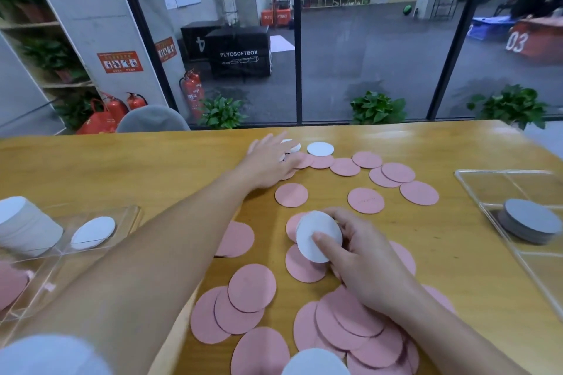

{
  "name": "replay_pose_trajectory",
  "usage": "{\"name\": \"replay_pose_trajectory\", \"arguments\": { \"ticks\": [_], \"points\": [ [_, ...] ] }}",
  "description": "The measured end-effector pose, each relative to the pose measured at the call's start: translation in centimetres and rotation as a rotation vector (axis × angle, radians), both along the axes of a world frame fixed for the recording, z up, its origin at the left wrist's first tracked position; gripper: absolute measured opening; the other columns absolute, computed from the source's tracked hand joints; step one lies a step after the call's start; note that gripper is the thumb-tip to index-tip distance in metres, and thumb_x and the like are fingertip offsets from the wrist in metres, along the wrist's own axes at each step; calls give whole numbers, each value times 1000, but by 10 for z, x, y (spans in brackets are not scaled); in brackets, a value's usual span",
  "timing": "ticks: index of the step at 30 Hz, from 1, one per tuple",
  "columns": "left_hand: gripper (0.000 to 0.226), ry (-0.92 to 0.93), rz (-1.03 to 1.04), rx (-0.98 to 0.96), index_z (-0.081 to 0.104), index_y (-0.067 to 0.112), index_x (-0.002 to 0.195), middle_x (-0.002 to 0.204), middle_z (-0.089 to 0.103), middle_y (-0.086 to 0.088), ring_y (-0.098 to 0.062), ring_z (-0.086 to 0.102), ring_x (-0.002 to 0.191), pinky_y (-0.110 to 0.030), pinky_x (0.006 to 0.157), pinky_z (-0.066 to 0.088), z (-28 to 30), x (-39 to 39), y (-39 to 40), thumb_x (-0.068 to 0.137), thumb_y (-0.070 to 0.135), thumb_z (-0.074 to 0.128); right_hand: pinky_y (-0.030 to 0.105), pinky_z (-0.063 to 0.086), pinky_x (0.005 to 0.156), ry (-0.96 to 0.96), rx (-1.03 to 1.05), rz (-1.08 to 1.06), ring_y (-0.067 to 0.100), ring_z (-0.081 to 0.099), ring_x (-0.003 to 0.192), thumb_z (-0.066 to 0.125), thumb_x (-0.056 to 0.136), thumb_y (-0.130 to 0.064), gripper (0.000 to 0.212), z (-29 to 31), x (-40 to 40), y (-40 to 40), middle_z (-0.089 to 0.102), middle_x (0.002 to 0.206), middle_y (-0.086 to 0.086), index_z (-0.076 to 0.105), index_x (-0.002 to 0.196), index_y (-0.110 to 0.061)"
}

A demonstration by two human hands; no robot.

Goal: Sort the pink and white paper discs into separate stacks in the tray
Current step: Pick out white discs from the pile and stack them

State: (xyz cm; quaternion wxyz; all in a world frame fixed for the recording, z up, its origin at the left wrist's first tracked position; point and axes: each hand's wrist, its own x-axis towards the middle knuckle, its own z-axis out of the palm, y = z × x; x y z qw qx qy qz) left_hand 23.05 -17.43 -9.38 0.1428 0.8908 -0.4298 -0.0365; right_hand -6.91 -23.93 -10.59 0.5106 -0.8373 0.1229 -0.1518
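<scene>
Several pink paper discs lie scattered over the wooden table, some overlapping. My right hand grips a small stack of white discs above the table's middle, thumb on top. My left hand reaches far across with straight fingers resting on white discs at the far side; another white disc lies just right of it. The clear tray at the left holds a tall white stack, a single white disc and pink discs.
A second clear tray at the right edge holds a stack of grey discs. A white disc lies at the near edge. Beyond the table stand a glass wall and potted plants.
</scene>
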Motion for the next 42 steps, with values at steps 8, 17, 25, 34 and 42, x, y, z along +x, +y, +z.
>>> {"name": "replay_pose_trajectory", "arguments": {
  "ticks": [8, 17, 25, 34, 42],
  "points": [
    [52, 127, -91, 38, 40, 52, 165, 180, 22, 19, -18, 10, 170, -52, 138, 4, -18, 5, 4, 114, 63, 33, 15, 44, 58, 16, 20, -12, 2, 64, 65, 66, 109, -23, 22, -3, -1, -4, 72, 83, -25, 71, 125, -37],
    [45, 224, -306, -50, 51, 53, 158, 172, 36, 28, -7, 14, 167, -39, 135, 7, -17, -52, 56, 114, 60, 42, 14, 48, 55, -26, 57, -1, 3, 63, 60, 67, 108, -20, 11, 0, -7, -1, 71, 79, -13, 73, 111, -27],
    [64, 145, -178, 28, 25, 41, 173, 184, 9, 14, -11, 1, 170, -48, 138, 4, 0, -26, -26, 114, 66, 29, 17, 50, 60, -33, 54, 13, 3, 64, 64, 66, 108, -19, 13, -3, -7, -2, 74, 84, -13, 73, 112, -30],
    [53, 127, -156, 64, 42, 24, 166, 176, 34, 0, -18, 20, 166, -42, 132, 13, -11, -47, 19, 120, 46, 26, 25, 55, 66, -35, -36, 19, 8, 70, 79, 66, 108, -25, 13, -9, -7, -7, 76, 93, -15, 71, 114, -35],
    [51, 94, -106, 18, 41, 30, 169, 175, 34, 6, -23, 19, 168, -47, 134, 21, -18, -85, 74, 119, 38, 41, 34, 58, 70, -98, -117, 14, 14, 72, 84, 68, 108, -26, 13, -6, -21, -1, 76, 94, -16, 71, 113, -38]
  ]
}}
